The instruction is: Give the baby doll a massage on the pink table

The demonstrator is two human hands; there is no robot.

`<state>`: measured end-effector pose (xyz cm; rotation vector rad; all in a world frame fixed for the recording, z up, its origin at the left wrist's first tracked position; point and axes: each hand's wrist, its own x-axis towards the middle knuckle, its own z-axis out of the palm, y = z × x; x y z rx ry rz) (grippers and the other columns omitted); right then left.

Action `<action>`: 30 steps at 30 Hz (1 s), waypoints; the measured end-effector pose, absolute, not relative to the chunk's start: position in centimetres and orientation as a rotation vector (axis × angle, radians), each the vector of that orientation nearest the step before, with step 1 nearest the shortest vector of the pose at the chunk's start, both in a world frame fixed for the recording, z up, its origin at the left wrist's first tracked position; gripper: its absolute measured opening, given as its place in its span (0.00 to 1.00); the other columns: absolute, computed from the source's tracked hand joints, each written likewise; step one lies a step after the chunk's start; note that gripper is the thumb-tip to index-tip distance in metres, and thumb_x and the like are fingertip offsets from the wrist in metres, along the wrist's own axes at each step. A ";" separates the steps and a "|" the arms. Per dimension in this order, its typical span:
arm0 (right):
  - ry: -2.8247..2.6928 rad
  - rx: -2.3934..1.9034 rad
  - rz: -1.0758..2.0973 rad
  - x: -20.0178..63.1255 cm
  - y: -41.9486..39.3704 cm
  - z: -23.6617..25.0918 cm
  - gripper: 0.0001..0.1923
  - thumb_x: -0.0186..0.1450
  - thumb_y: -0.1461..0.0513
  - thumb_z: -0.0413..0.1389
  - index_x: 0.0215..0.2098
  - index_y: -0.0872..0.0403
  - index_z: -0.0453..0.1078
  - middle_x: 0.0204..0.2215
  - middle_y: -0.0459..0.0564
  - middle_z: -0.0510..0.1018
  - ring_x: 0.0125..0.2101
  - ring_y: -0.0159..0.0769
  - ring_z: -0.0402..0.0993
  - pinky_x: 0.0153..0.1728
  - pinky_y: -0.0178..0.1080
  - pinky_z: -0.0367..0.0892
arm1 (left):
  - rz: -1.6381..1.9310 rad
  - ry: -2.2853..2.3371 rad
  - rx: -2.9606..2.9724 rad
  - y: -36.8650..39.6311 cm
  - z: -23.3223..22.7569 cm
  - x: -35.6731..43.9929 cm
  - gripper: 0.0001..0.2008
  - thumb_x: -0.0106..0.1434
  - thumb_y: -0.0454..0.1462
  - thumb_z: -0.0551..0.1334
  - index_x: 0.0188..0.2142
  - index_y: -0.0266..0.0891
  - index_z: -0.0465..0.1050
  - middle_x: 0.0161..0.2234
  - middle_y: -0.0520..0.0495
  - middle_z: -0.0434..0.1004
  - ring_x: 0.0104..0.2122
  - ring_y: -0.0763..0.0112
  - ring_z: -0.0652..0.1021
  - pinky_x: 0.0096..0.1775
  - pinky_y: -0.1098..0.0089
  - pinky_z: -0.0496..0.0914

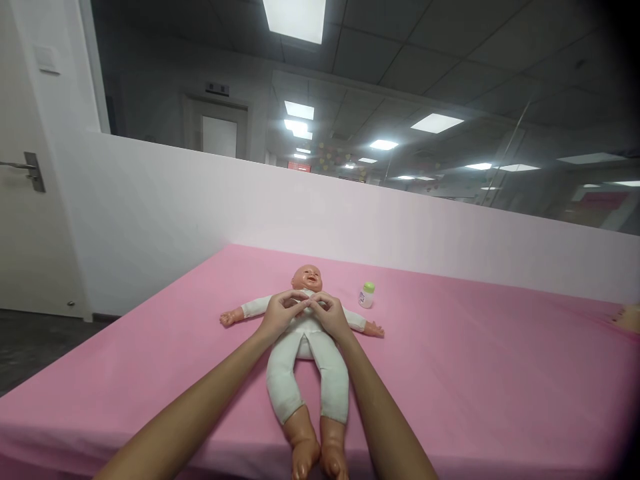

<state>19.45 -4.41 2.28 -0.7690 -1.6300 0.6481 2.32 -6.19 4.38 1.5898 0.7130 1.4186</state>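
A baby doll with a white cloth body lies on its back on the pink-covered table, its head away from me and its arms spread to the sides. My left hand and my right hand rest on its upper chest, just below the chin. Their fingertips come together at the middle. Thumb and forefinger of each hand curve apart with a gap between; the other fingers are partly hidden. Neither hand shows anything held. Beside the doll's arm, to the right, stands a small clear bottle with a green cap.
A low white wall runs behind the table, with a glass window above it reflecting ceiling lights. At the left is a door with a metal handle. Something pale lies at the table's right edge, only partly in view.
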 end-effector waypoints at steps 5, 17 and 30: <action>-1.636 -0.744 0.680 19.5 -4.5 2.4 0.16 0.65 0.50 0.60 0.28 0.52 0.74 0.32 0.50 0.79 0.36 0.39 0.75 0.39 0.39 0.71 | 1.418 0.706 1.578 -6.0 4.2 2.3 0.16 0.55 0.47 0.74 0.36 0.38 0.80 0.35 0.45 0.82 0.28 0.69 0.78 0.34 0.68 0.73; -1.638 -0.733 0.718 19.7 -4.4 2.3 0.15 0.65 0.50 0.61 0.29 0.52 0.76 0.33 0.50 0.80 0.36 0.40 0.77 0.41 0.41 0.72 | 1.382 0.669 1.527 -6.0 4.1 2.2 0.16 0.54 0.47 0.75 0.34 0.39 0.78 0.35 0.46 0.81 0.27 0.71 0.77 0.34 0.69 0.72; -1.638 -0.710 0.729 19.8 -4.2 2.2 0.15 0.65 0.50 0.61 0.28 0.52 0.76 0.32 0.49 0.80 0.35 0.39 0.75 0.40 0.39 0.70 | 1.439 0.758 1.595 -6.1 4.3 2.3 0.15 0.55 0.47 0.74 0.35 0.38 0.80 0.34 0.45 0.83 0.25 0.69 0.77 0.31 0.69 0.73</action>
